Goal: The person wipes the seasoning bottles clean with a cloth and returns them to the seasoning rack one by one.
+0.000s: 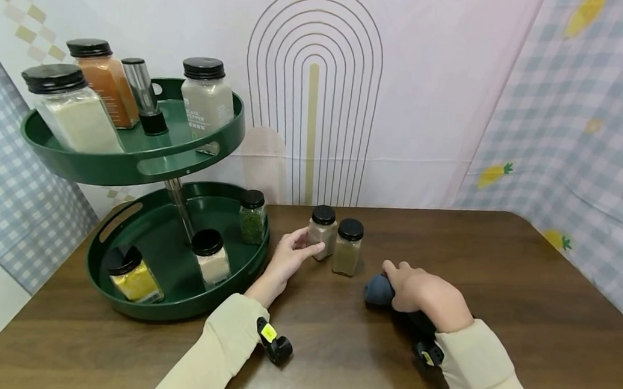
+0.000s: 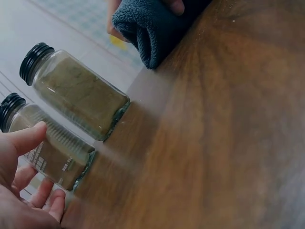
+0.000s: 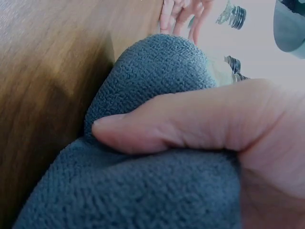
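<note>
My left hand [image 1: 288, 256] is at a square glass spice jar [image 1: 322, 234] with a black lid, thumb in front and fingers round its far side. In the left wrist view this jar [image 2: 52, 148] stands on the table, and pale brown powder shows through the glass. Right beside it stands a second black-lidded spice jar [image 1: 348, 248], filled with greenish-brown powder. My right hand [image 1: 424, 293] grips a folded blue-grey towel [image 1: 379, 291] on the table. In the right wrist view my thumb presses across the towel [image 3: 152, 62]; the fingers beneath are hidden.
On the left stands a two-tier green tray rack [image 1: 173, 311]. Its lower tier carries a green herb jar [image 1: 252, 217], a pale powder jar [image 1: 214, 266] and a yellow jar [image 1: 139, 282]. Larger jars and a metal grinder [image 1: 143, 95] stand on top. Brown table [image 1: 553, 308] extends right.
</note>
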The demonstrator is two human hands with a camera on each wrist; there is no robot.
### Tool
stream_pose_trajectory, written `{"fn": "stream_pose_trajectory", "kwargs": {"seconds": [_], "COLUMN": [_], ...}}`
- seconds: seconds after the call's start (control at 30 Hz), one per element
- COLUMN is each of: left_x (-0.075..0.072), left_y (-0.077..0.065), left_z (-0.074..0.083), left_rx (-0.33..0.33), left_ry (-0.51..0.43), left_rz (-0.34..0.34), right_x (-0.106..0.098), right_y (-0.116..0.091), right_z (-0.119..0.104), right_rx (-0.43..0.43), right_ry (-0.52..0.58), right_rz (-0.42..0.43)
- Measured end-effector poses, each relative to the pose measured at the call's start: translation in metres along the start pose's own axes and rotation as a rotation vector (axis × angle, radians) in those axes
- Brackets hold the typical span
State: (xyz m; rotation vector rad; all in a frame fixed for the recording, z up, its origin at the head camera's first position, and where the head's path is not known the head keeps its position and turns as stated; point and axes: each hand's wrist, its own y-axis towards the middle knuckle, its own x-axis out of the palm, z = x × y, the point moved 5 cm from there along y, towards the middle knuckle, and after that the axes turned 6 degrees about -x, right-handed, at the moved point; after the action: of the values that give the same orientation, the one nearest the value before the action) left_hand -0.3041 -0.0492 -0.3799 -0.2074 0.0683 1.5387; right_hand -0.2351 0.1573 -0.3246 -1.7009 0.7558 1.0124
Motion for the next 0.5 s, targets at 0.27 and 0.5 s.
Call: {"fn": "stream_pose_trajectory", "kwargs": {"seconds": [0.27,0.5], "left_x": [0.0032,0.0034], "left_y": [-0.0001,-0.0040], "left_z": [0.0026,0.0028], "left_rx": [0.034,0.050], "left_ry": [0.056,0.037], "left_rz": [-0.009,-0.012], "right_x": [0.0007,0.0012], "right_y": [0.0020,0.0028], "right_z": [0.0000,0.0007], "right_rx": [0.001,-0.009], "right_ry": [-0.001,0.000], "right_rz": [-0.005,-0.003]}}
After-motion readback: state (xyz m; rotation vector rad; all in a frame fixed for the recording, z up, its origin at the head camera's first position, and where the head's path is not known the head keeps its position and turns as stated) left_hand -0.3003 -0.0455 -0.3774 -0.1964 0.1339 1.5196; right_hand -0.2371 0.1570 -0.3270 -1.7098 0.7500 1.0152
